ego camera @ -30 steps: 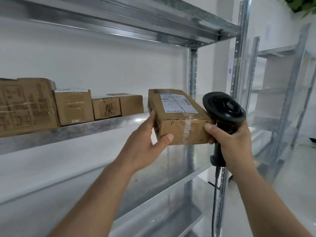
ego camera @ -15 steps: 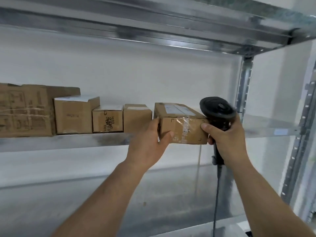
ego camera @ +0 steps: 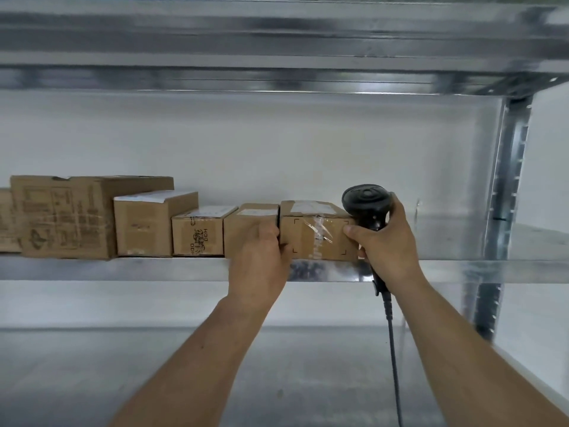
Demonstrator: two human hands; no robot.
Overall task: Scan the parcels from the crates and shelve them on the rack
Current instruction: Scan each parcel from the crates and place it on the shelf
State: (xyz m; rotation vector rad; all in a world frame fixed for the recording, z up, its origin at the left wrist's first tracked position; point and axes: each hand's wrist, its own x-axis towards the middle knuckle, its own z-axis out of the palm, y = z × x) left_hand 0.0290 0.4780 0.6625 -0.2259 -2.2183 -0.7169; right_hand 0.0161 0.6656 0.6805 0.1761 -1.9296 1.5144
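A brown cardboard parcel [ego camera: 317, 234] with a white label on top and clear tape on its front sits on the metal rack shelf [ego camera: 154, 268], at the right end of a row of boxes. My left hand [ego camera: 261, 257] grips its left front edge, fingers curled round the corner. My right hand [ego camera: 386, 241] grips a black corded barcode scanner [ego camera: 366, 201], and its thumb presses the parcel's right front edge.
Several other cardboard boxes [ego camera: 144, 224] stand in a row to the left on the same shelf. To the parcel's right the shelf runs bare as far as the upright post [ego camera: 505, 192]. Another shelf [ego camera: 277, 41] is close overhead, and a lower one [ego camera: 92, 380] lies below.
The parcel has gone from held in the air in front of the rack to resting on the shelf against the neighbouring box. Both hands moved forward with it.
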